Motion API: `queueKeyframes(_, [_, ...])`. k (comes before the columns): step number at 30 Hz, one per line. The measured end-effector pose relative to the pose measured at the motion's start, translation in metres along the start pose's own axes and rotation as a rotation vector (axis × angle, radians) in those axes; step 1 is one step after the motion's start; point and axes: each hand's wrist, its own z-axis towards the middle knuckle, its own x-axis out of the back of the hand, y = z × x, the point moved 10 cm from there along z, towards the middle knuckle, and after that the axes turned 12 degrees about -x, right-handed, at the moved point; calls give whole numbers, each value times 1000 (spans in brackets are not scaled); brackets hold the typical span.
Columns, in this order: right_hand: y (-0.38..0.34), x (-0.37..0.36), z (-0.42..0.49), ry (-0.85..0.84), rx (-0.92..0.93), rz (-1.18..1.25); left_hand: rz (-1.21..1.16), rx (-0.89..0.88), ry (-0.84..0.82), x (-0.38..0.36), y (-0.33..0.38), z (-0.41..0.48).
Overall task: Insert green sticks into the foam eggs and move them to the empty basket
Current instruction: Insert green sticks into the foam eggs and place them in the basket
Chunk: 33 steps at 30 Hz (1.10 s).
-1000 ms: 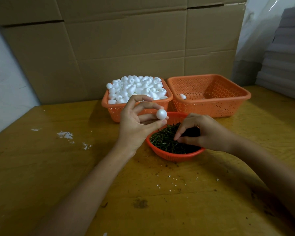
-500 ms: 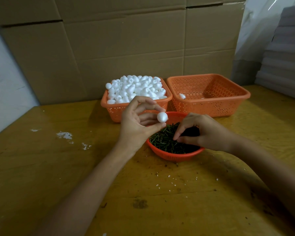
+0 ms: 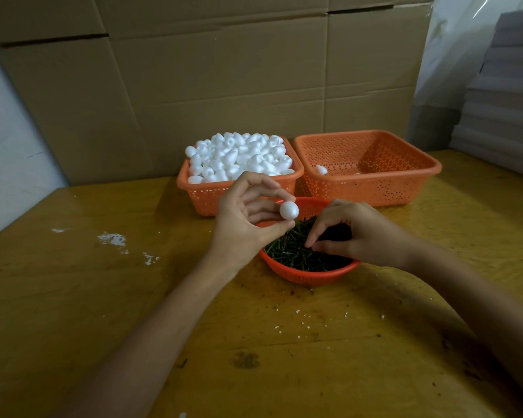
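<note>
My left hand (image 3: 242, 218) pinches one foam egg (image 3: 289, 210) between thumb and fingertips, raised above the near rim of the round bowl (image 3: 308, 276). My right hand (image 3: 357, 233) rests curled over the green sticks (image 3: 290, 251) in that bowl, thumb and forefinger drawn together at the pile; whether a stick sits between them I cannot tell. The hands are near each other, not touching. Behind, the left basket (image 3: 212, 194) is heaped with eggs (image 3: 239, 155). The right basket (image 3: 375, 188) holds a single egg (image 3: 321, 169) (against its left wall). All stand on the wooden table (image 3: 73, 297).
</note>
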Motion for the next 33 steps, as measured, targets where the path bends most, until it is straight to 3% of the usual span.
queueKeyframes(33, [1,-1,1,4,2,8,-44,13,-33,-5,-3,-1])
